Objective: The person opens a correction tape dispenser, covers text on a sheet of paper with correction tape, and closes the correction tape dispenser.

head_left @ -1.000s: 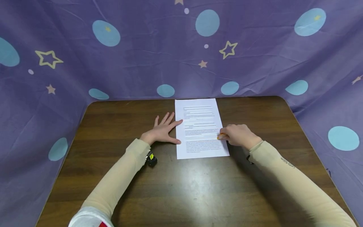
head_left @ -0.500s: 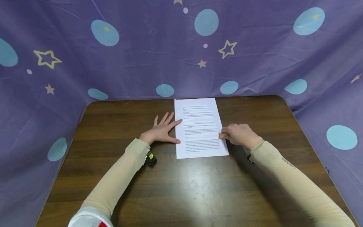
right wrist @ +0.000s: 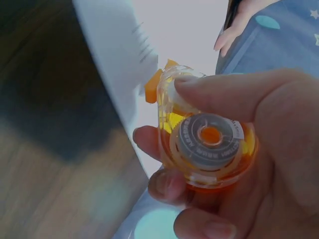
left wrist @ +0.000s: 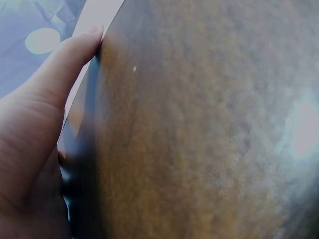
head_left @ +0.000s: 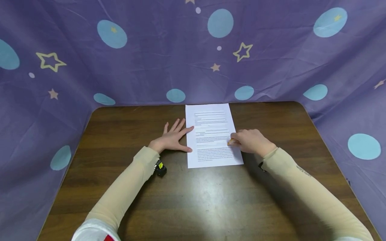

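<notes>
A printed sheet of paper lies at the far middle of the table, with lines of text and white gaps among them. My left hand is spread out at its left side, thumb and index fingertip on the paper's left edge. Between thumb and fingers, my right hand grips an orange, see-through correction tape. A grey spool shows inside its clear case in the right wrist view. The orange tip points at the sheet, over the right end of the text lines just below the middle.
The brown wooden table has a bright glare spot near its middle. A purple curtain with stars and blue spots hangs behind the table and along both sides. A small black device is strapped at the left wrist.
My right hand with the correction tape shifted slightly right, then back left and a little away from me across the sheet. The left hand and the paper stay in place.
</notes>
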The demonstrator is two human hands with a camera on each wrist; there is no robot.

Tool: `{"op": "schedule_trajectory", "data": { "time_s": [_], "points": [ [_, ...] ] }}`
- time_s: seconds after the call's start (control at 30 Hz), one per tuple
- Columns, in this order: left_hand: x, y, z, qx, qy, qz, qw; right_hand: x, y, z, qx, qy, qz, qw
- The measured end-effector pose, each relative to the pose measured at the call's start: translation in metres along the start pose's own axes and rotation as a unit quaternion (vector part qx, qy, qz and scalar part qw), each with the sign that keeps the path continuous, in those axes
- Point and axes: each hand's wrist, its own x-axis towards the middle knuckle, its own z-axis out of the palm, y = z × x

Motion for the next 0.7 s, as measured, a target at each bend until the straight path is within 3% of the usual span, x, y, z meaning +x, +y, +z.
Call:
{"op": "schedule_trajectory", "data": {
  "time_s": [0.17,0.4,0.7],
  "points": [
    [0.001,0.0,-0.001,0.002,0.0,-0.001,1.0,0.015,-0.015,0.005,0.003,-0.022,-0.025,0.999],
    [0.002,-0.002,0.001,0.01,-0.002,-0.009,0.9999,0.038,-0.045,0.015,0.007,-0.021,-0.072,0.997],
    [-0.005,0.01,-0.008,0.01,-0.002,-0.006,0.9999,0.054,-0.069,0.02,0.009,-0.023,-0.089,0.996]
  ]
}}
